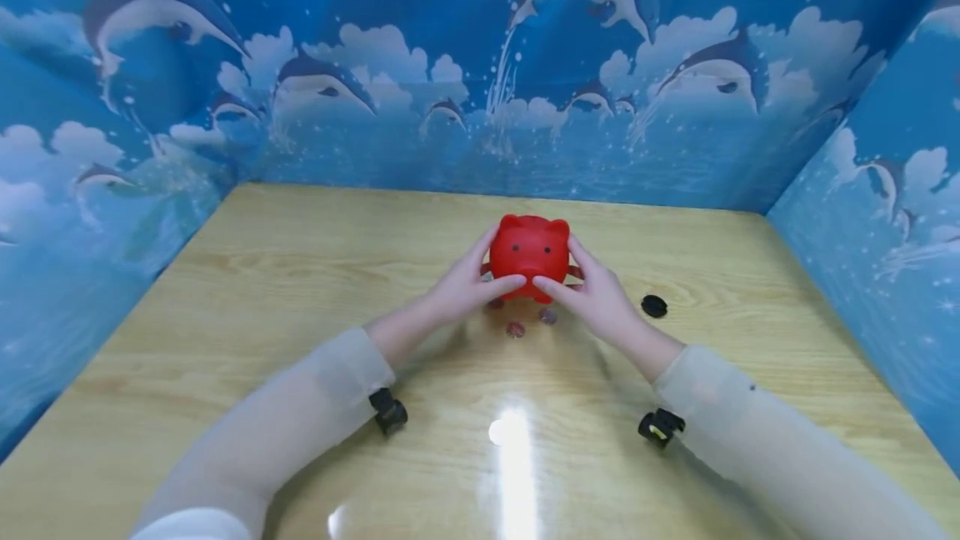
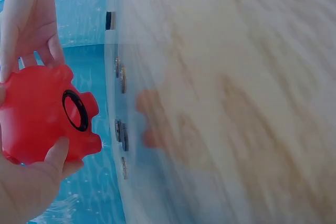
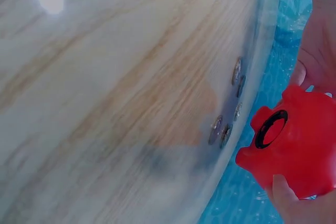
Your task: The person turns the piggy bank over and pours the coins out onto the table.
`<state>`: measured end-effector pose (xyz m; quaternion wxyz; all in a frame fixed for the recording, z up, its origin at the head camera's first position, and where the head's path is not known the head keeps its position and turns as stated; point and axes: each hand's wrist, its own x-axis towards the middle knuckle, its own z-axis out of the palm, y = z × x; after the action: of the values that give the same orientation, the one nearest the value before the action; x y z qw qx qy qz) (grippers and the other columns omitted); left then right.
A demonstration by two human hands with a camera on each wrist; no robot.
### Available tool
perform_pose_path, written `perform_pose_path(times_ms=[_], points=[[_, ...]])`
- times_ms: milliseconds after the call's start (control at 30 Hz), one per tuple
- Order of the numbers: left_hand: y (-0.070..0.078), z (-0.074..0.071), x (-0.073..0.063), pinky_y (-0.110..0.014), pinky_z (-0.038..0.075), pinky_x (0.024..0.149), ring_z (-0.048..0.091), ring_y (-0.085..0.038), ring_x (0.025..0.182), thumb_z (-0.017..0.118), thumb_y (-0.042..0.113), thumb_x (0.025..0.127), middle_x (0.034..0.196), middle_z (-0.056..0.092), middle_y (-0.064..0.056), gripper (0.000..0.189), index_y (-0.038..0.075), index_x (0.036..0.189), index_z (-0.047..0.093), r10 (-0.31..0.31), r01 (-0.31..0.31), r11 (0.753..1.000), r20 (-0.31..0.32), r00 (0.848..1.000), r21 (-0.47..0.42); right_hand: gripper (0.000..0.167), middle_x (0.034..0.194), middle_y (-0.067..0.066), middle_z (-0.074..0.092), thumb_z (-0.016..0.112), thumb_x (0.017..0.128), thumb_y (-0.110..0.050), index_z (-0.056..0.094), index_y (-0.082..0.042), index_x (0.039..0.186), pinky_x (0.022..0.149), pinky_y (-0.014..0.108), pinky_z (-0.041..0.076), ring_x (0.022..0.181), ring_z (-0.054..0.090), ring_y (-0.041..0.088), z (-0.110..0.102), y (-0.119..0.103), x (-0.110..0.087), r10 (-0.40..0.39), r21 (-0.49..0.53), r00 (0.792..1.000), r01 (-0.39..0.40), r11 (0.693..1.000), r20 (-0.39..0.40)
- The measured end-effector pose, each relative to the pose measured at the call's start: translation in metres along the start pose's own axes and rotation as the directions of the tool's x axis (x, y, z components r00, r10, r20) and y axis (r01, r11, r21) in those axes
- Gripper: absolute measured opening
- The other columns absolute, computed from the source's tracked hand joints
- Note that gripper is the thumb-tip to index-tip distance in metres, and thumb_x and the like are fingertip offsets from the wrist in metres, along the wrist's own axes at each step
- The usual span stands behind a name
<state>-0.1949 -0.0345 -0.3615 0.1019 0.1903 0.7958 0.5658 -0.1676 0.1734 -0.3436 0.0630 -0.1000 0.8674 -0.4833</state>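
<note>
A red piggy bank (image 1: 529, 250) faces me, held off the table between both hands. My left hand (image 1: 467, 283) grips its left side, thumb across the lower front. On the opposite side my right hand (image 1: 602, 298) grips it the same way, the thumb tips close together. In the left wrist view, a round hole with a black ring (image 2: 75, 110) opens in the underside, between the feet; no cover sits in it. Below the bank lie several coins, among them a reddish coin (image 1: 515, 329) and a greyish coin (image 1: 548, 317). The fingertips behind the bank are partly hidden.
A round black cap (image 1: 654, 306) lies on the wooden table (image 1: 315, 273), right of the right hand. Blue dolphin-print sheets (image 1: 420, 140) stand along the table's back and sides. Small black cameras (image 1: 388, 412) are strapped to both wrists.
</note>
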Motion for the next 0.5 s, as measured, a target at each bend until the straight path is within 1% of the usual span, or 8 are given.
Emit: perform_pose_path(times_ms=[133,233,300,333,367,400,433,500], points=[[-0.002,-0.004,-0.003,-0.037,0.051,0.084,0.040,-0.022,0.123,0.070,0.035,0.083,0.143,0.034,0.003,0.084,0.026,0.149,0.018,0.006,-0.006,1.000,-0.030,1.000,0.009,0.086,0.149,0.000,0.029,0.064,0.081,-0.054,0.016,-0.033,0.149,0.084,0.041,0.051,0.125,0.041,0.033,0.004,-0.002,0.003,-0.006,0.006,1.000,0.006,1.000,0.008],[0.000,-0.006,-0.004,-0.036,0.051,0.085,0.039,-0.022,0.124,0.070,0.035,0.083,0.144,0.033,0.004,0.085,0.026,0.149,0.017,0.007,-0.006,1.000,-0.034,0.999,0.005,0.086,0.149,0.000,0.027,0.064,0.081,-0.054,0.016,-0.032,0.149,0.085,0.041,0.050,0.125,0.041,0.033,0.003,-0.007,0.004,-0.005,0.008,1.000,0.005,1.000,0.019],[0.003,-0.008,-0.005,-0.036,0.051,0.084,0.039,-0.022,0.124,0.069,0.034,0.084,0.144,0.032,0.004,0.084,0.027,0.149,0.017,0.032,-0.033,0.999,-0.034,0.999,-0.022,0.085,0.149,0.000,0.028,0.064,0.082,-0.052,0.016,-0.032,0.149,0.085,0.042,0.050,0.125,0.041,0.032,0.002,-0.011,0.004,-0.026,0.010,1.000,0.026,1.000,0.006],[0.005,-0.010,-0.005,-0.035,0.051,0.084,0.039,-0.022,0.124,0.070,0.032,0.084,0.144,0.032,0.004,0.084,0.028,0.149,0.017,0.068,-0.070,0.997,-0.041,0.997,-0.035,0.084,0.149,0.000,0.028,0.065,0.082,-0.049,0.017,-0.032,0.149,0.086,0.043,0.049,0.125,0.041,0.031,0.002,-0.013,0.003,-0.056,0.012,0.998,0.056,0.998,-0.016],[0.007,-0.011,-0.005,-0.036,0.050,0.085,0.038,-0.021,0.126,0.070,0.029,0.084,0.145,0.031,0.004,0.084,0.027,0.149,0.017,0.120,-0.122,0.992,-0.053,0.991,-0.034,0.083,0.149,-0.001,0.029,0.066,0.083,-0.046,0.017,-0.032,0.149,0.087,0.042,0.049,0.126,0.041,0.029,0.002,-0.015,0.003,-0.102,0.009,0.994,0.103,0.995,-0.045],[0.009,-0.012,-0.006,-0.035,0.050,0.086,0.037,-0.020,0.127,0.071,0.027,0.084,0.146,0.029,0.004,0.085,0.027,0.149,0.017,0.183,-0.184,0.983,-0.069,0.981,-0.015,0.083,0.149,-0.002,0.028,0.067,0.083,-0.041,0.017,-0.031,0.149,0.088,0.042,0.048,0.126,0.040,0.027,0.002,-0.017,0.003,-0.164,-0.008,0.983,0.163,0.987,-0.079],[0.011,-0.013,-0.007,-0.035,0.050,0.086,0.035,-0.019,0.128,0.072,0.024,0.083,0.148,0.027,0.003,0.086,0.025,0.149,0.018,0.251,-0.251,0.968,-0.088,0.964,0.011,0.083,0.150,-0.002,0.026,0.069,0.084,-0.035,0.018,-0.029,0.149,0.089,0.042,0.048,0.127,0.039,0.026,0.002,-0.019,0.002,-0.235,-0.026,0.965,0.233,0.972,-0.113],[0.016,-0.016,-0.009,-0.035,0.049,0.088,0.032,-0.018,0.130,0.073,0.019,0.081,0.151,0.021,0.002,0.087,0.023,0.149,0.019,0.371,-0.364,0.928,-0.129,0.919,0.076,0.085,0.151,-0.004,0.025,0.072,0.083,-0.024,0.018,-0.027,0.149,0.091,0.042,0.047,0.128,0.038,0.022,0.004,-0.023,0.002,-0.360,-0.074,0.916,0.352,0.933,-0.176]])
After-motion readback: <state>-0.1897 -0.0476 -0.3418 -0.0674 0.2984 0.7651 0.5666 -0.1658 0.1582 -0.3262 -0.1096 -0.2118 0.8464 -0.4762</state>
